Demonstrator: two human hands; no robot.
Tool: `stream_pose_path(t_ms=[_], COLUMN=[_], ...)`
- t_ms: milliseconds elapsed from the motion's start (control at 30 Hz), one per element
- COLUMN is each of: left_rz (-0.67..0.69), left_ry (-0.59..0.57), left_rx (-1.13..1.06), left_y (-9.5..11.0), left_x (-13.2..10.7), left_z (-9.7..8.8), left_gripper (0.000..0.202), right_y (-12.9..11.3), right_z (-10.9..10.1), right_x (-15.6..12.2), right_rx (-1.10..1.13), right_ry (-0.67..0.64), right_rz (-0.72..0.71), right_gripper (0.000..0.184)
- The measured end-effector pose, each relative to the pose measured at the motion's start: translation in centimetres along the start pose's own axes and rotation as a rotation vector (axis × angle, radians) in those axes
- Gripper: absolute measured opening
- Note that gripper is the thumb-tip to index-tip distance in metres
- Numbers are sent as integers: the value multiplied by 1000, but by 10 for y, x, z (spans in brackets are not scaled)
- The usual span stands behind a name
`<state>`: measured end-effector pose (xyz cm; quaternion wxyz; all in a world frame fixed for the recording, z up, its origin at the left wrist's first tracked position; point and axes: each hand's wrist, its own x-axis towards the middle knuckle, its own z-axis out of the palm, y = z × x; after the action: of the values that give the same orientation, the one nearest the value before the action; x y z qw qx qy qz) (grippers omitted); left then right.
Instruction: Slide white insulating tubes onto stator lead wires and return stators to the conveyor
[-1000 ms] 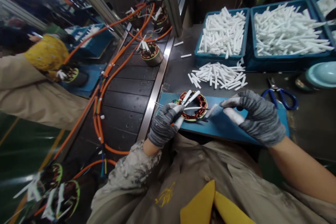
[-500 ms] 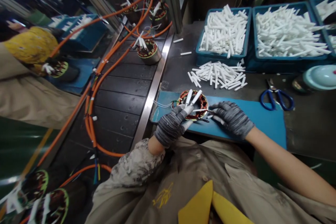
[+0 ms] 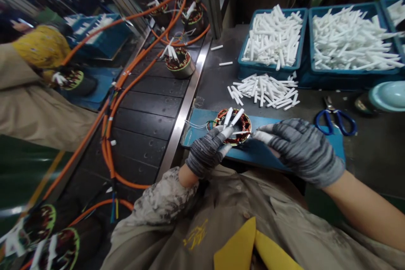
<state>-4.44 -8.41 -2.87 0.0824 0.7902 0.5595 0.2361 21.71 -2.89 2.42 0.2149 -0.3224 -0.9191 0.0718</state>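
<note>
A round motor stator point(image 3: 236, 125) with copper windings lies on a blue mat point(image 3: 316, 143) at the bench's front edge. Two white sleeve tubes point(image 3: 232, 117) stick up from it. My left hand point(image 3: 207, 152), in a grey knit glove, is closed against the stator's near side, fingertips at the base of the tubes. My right hand point(image 3: 299, 147), gloved the same way, hovers just right of the stator, its thumb and forefinger pinched on a thin white wire point(image 3: 245, 133) that leads into the stator.
Loose white tubes point(image 3: 264, 90) lie in a heap behind the mat. Blue bins point(image 3: 272, 40) of tubes stand at the back. Blue-handled scissors point(image 3: 337, 116) lie right. A conveyor point(image 3: 148, 109) with orange cables and another stator point(image 3: 179, 62) runs left; a co-worker's sleeve point(image 3: 34, 105) beyond.
My right hand drew in beside the stator half a second ago, then lifted and pulled back to the right, closer to the camera. My left hand stayed on the stator.
</note>
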Motion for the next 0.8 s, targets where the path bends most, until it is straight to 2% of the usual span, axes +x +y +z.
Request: stream_pose_path(t_ms=[100,200,267,367,433,467,533,633,667,733,800], left_rz=[11,46,59,52,33,30,29,26,20,13,10], left_ry=[16,48,46,22,4,-4,-18,-16,-13,-12,-18], left_rx=[5,15,44,108,146,152,143,119,118,129,167], left_y=[-2,-1,1,6,10,11,12,9,8,6,4], left_x=[-1,-2,-2,-2,-2,-2,-2,-2,-3,-3,-3], left_z=[1,3,5,8,10,10,11,13,14,16,18], left_gripper=[42,43,42,41,41,42,43,43,43,42,40], right_y=[-6,0,10,25,27,26,20,11,9,6,5], right_z=[2,11,21,42,55,58,59,46,42,37,38], right_x=[16,31,33,21,7,0,-9,-9,-6,5,17], right_rx=[-89,54,336,980,1283,1341,1265,791,638,511,586], right_ry=[-194,-317,-369,-439,-373,-326,-230,-141,-149,-293,-495], right_rz=[-41,123,259,447,561,591,576,461,438,439,460], right_gripper=[36,32,37,49,57,57,50,46,45,49,61])
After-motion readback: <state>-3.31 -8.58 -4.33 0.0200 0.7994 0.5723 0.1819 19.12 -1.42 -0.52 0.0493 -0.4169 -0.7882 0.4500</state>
